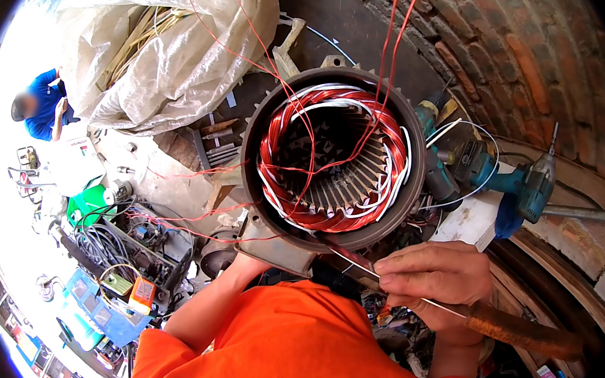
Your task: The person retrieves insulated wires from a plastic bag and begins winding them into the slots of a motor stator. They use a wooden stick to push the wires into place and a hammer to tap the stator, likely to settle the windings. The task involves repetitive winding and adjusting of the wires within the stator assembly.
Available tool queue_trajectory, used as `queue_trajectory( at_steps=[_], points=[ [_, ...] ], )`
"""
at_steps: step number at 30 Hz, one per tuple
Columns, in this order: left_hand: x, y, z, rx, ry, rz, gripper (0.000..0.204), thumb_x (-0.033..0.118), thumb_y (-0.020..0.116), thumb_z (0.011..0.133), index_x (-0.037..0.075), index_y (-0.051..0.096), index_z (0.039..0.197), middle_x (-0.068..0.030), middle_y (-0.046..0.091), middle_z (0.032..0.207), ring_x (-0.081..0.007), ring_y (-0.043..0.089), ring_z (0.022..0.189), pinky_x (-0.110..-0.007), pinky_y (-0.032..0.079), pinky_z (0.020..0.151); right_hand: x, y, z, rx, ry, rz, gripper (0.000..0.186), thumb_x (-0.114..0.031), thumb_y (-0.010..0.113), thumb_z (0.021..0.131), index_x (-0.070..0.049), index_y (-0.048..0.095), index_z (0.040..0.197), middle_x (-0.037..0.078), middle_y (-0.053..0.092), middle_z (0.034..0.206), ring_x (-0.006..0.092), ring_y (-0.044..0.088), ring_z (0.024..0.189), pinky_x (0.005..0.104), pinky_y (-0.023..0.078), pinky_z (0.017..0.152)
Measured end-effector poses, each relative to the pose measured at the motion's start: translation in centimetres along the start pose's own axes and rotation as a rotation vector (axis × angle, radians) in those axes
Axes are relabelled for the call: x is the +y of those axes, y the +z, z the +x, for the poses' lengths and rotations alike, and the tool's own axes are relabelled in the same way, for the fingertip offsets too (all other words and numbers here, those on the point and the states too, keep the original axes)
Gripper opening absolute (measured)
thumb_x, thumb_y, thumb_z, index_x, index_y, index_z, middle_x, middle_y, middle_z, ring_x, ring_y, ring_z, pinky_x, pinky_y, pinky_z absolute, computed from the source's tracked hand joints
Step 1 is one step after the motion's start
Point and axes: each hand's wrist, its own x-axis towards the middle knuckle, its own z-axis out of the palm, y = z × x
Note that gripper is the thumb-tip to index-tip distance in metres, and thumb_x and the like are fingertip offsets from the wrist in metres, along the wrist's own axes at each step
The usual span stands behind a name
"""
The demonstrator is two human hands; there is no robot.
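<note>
In front of me stands a round motor stator (pixel 417 170) with an open bore. A thick ring of red copper windings (pixel 275 130) bound with white lacing lies inside its rim, and thin red lead wires (pixel 394 42) come out of it. At the stator's lower right edge, my right hand (pixel 438 278) is closed, thumb and fingers pinching a thin white cord-like length (pixel 357 260). This line also runs out behind the hand toward a brown wooden handle (pixel 523 328). My left hand (pixel 253 261) is by the grey terminal box (pixel 275 246), its fingers hidden behind it.
Teal cordless drills (pixel 536 192) rest at the right beside a brick wall (pixel 508 52). A big translucent plastic sack (pixel 182 76) fills the upper left. Cables (pixel 97 249) and a toolbox (pixel 151 240) crowd the left floor. A person in blue (pixel 44 112) is farther off.
</note>
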Motion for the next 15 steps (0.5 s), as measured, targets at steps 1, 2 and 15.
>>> queue_trajectory(
  at_steps=[1, 2, 15],
  points=[
    [-0.1, 0.1, 0.0, 0.010, 0.010, 0.040, 0.029, 0.024, 0.080, 0.076, 0.007, 0.068, 0.096, -0.0067, 0.068, 0.090, -0.0265, 0.065, 0.080, -0.038, 0.052, 0.073, 0.1, 0.1, -0.3, 0.006, -0.008, 0.000, 0.023, -0.020, 0.084, 0.073, -0.003, 0.075, 0.086, 0.014, 0.074, 0.087, 0.0284, 0.074, 0.078, 0.0347, 0.061, 0.070],
    [-0.1, 0.3, 0.0, 0.022, 0.020, 0.079, 0.030, 0.024, 0.080, 0.076, 0.006, 0.068, 0.096, -0.0064, 0.068, 0.090, -0.0260, 0.065, 0.080, -0.039, 0.052, 0.073, 0.3, 0.1, -0.5, 0.011, -0.017, -0.001, 0.023, -0.019, 0.084, 0.073, -0.003, 0.075, 0.087, 0.014, 0.074, 0.088, 0.0289, 0.075, 0.079, 0.0348, 0.061, 0.071],
    [0.3, -0.5, -0.4, -0.215, -0.270, -0.138, 0.027, 0.021, 0.068, 0.085, 0.006, 0.069, 0.107, -0.0137, 0.070, 0.107, -0.0325, 0.064, 0.098, -0.041, 0.051, 0.085, 0.8, 0.4, -2.1, 0.125, -0.009, 0.036, 0.025, -0.007, 0.083, 0.073, -0.001, 0.071, 0.094, 0.015, 0.072, 0.094, 0.0301, 0.073, 0.082, 0.0364, 0.061, 0.072]
  ],
)
